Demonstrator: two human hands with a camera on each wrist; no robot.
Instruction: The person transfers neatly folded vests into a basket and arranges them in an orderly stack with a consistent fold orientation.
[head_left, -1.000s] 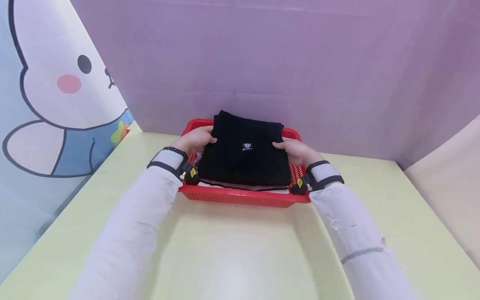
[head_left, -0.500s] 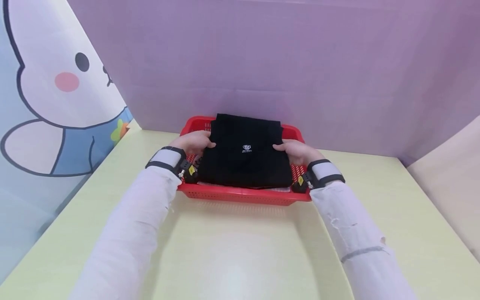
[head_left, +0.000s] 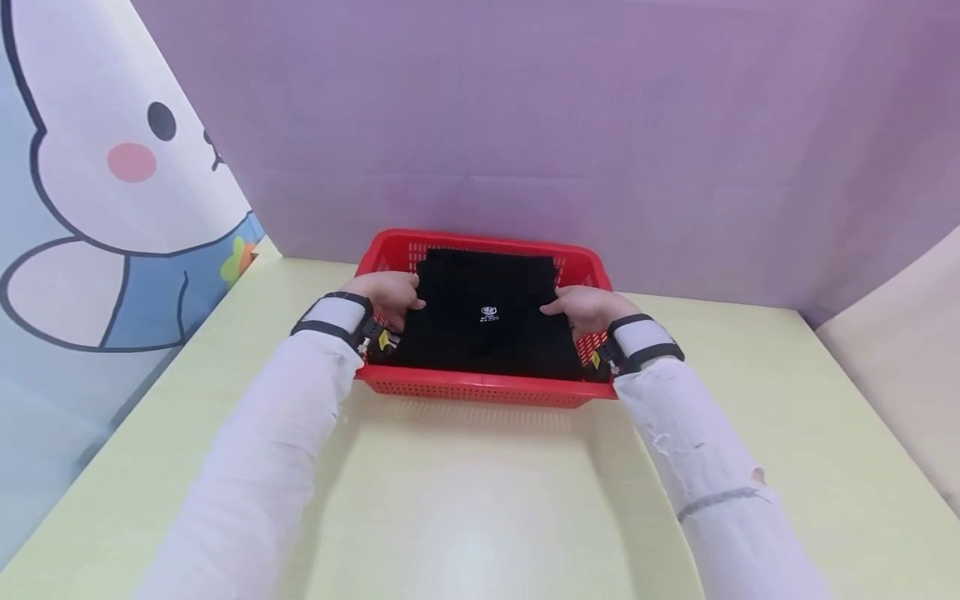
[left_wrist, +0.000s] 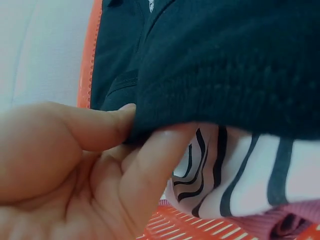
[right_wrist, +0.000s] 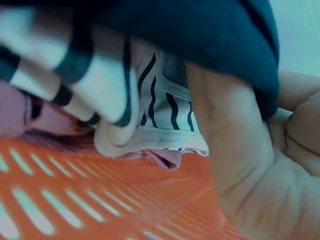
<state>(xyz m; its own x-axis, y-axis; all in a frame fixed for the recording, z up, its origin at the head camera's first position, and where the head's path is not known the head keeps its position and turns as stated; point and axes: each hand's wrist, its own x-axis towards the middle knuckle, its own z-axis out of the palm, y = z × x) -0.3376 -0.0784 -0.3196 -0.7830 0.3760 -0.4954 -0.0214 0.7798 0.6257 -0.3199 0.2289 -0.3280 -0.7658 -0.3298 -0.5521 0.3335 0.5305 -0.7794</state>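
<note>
A folded black garment (head_left: 483, 325) with a small white print lies inside the red basket (head_left: 480, 385), on top of other clothes. My left hand (head_left: 392, 296) pinches its left edge, thumb above and fingers underneath, as the left wrist view shows. At the opposite edge my right hand (head_left: 588, 308) grips the same cloth, thumb on top and fingers under it. Beneath the black cloth, a white garment with black stripes (left_wrist: 250, 175) shows in the left wrist view. Below that sits a pink ribbed garment (right_wrist: 165, 157), seen in the right wrist view.
The basket stands on a pale yellow table (head_left: 472, 483), near a purple backdrop (head_left: 525, 125). A cartoon-printed sheet (head_left: 97, 192) hangs at the left. Both wrists wear strapped camera mounts within the basket's side rims.
Both hands have lowered the black garment deeper into the basket. Its far edge, earlier above the back rim, now lies below it, and the light cloth at the front is covered.
</note>
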